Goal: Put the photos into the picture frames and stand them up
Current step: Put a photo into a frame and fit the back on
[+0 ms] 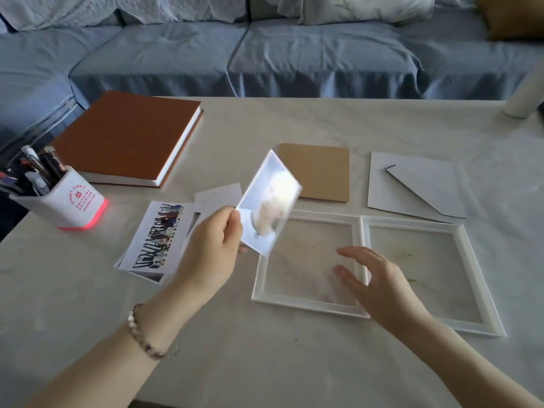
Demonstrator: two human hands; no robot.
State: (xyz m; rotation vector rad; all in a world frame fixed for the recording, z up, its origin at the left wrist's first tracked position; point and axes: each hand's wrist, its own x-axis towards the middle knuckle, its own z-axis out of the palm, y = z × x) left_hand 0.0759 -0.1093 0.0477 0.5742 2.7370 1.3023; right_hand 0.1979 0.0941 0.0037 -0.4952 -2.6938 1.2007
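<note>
Two white picture frames lie face down side by side on the table, the left frame (306,303) and the right frame (477,278). My left hand (212,251) pinches a blurred photo (269,201) of a white shape by its lower corner and holds it tilted above the left frame's near-left corner. My right hand (374,279) hovers with spread, relaxed fingers over the rail where the two frames meet. A small pile of other photos (159,240) lies left of the frames. A brown backing board (316,170) and a grey backing board with a stand flap (418,184) lie behind the frames.
A brown-covered album (126,136) lies at the table's back left. A white pen holder with a red glowing base (59,198) stands at the left edge. A white cylinder (524,92) stands at the back right. A blue sofa (265,54) runs behind the table.
</note>
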